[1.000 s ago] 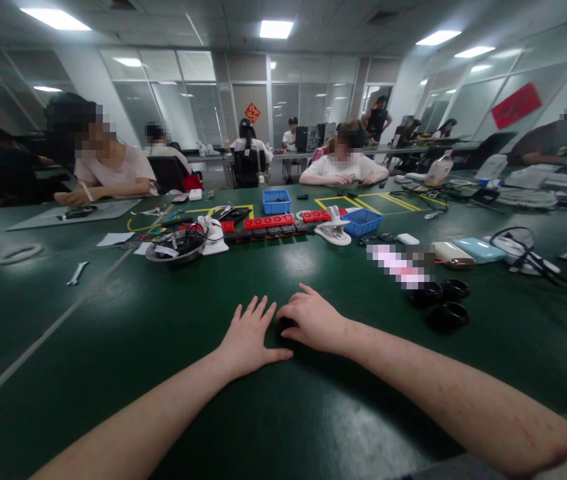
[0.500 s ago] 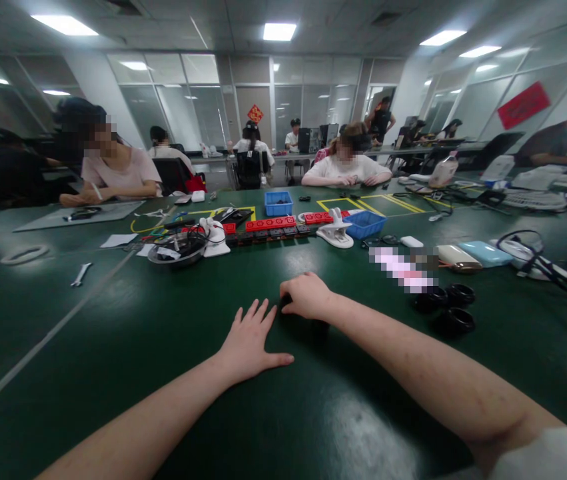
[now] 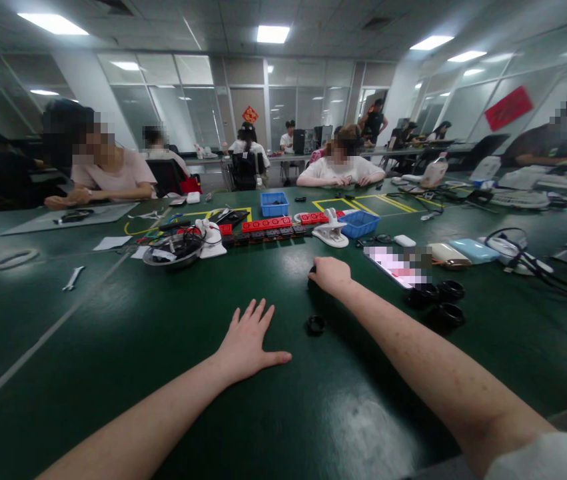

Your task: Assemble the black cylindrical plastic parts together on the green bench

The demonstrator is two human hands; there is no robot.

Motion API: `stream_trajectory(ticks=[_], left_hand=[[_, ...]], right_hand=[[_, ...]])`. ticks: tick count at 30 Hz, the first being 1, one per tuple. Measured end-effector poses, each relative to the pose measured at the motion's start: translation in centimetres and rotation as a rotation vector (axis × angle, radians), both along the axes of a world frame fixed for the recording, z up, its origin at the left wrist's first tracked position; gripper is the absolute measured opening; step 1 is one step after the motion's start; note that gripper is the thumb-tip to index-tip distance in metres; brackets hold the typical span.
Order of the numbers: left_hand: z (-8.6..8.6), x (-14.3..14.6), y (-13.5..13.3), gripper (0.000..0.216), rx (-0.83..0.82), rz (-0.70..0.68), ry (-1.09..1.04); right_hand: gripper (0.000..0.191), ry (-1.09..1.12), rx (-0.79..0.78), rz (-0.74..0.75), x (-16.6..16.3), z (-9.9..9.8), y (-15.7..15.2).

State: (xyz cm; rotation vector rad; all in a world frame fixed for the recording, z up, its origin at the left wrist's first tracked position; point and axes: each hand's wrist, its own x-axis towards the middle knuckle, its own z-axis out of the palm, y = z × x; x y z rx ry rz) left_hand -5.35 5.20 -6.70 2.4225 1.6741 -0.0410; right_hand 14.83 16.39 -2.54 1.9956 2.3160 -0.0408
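Note:
My left hand [image 3: 248, 343] lies palm down on the green table with its fingers spread, holding nothing. My right hand [image 3: 332, 275] reaches farther out, its fingers closed around a small black ring-shaped part [image 3: 312, 276], mostly hidden by the fingers. Between my left hand and right forearm stands another black ring-shaped part [image 3: 316, 325], touched by neither. Beyond the right forearm sit several more black ring-shaped parts [image 3: 449, 315], close together.
Farther back are a red socket strip [image 3: 266, 225], a white clip stand [image 3: 332, 233], blue bins [image 3: 274, 194] and a metal bowl of cables [image 3: 173, 263]. A phone [image 3: 383, 259] lies right, a wrench [image 3: 73, 278] left. People sit across the table.
My right hand has moved away and to the right with the black part in it. The other black part, earlier mostly covered by my right wrist, now shows fully. My left hand stays put.

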Motion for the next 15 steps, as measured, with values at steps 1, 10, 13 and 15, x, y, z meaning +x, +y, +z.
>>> stream_trajectory(ticks=[1, 10, 13, 15], left_hand=[[0.0, 0.0, 0.0, 0.102, -0.001, -0.002, 0.0], [0.2, 0.1, -0.1, 0.101, -0.005, -0.006, 0.0], [0.2, 0.1, -0.2, 0.1, -0.007, -0.004, -0.001], [0.3, 0.1, -0.2, 0.1, -0.008, 0.0, -0.001]], right_hand=[[0.029, 0.003, 0.007, -0.019, 0.7, 0.0, -0.3], [0.029, -0.001, 0.102, -0.094, 5.7, -0.5, -4.7], [0.028, -0.007, 0.155, -0.096, 6.7, -0.7, -6.7], [0.024, -0.007, 0.18, -0.083, 7.3, -0.8, -8.2]])
